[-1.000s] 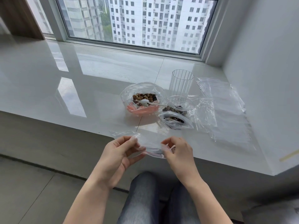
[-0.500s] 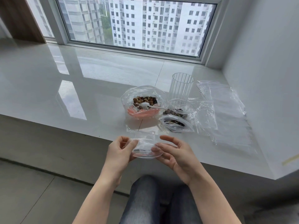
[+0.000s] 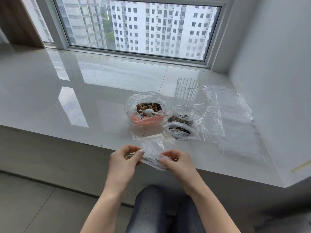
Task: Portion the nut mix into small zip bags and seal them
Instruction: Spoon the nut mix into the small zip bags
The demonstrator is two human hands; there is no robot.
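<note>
An empty small clear zip bag (image 3: pixel 152 151) hangs between my two hands over the front edge of the white sill. My left hand (image 3: pixel 123 163) pinches its left edge and my right hand (image 3: pixel 178 163) pinches its right edge. Behind it stands a large clear bag of nut mix (image 3: pixel 148 107) with a white plastic spoon (image 3: pixel 151 112) lying in the nuts. Two small bags holding nuts (image 3: pixel 182 131) (image 3: pixel 182 116) lie to its right.
A ribbed clear glass (image 3: pixel 186 90) stands behind the filled bags. A pile of empty clear zip bags (image 3: pixel 235 120) lies at the right by the wall. The glossy white sill (image 3: pixel 75 91) runs left under the window. My knees (image 3: pixel 161 209) are below the edge.
My hands have lifted the small bag slightly toward the sill and changed their hold. My right hand, which lay flatter under the bag half a second ago, now pinches its right edge.
</note>
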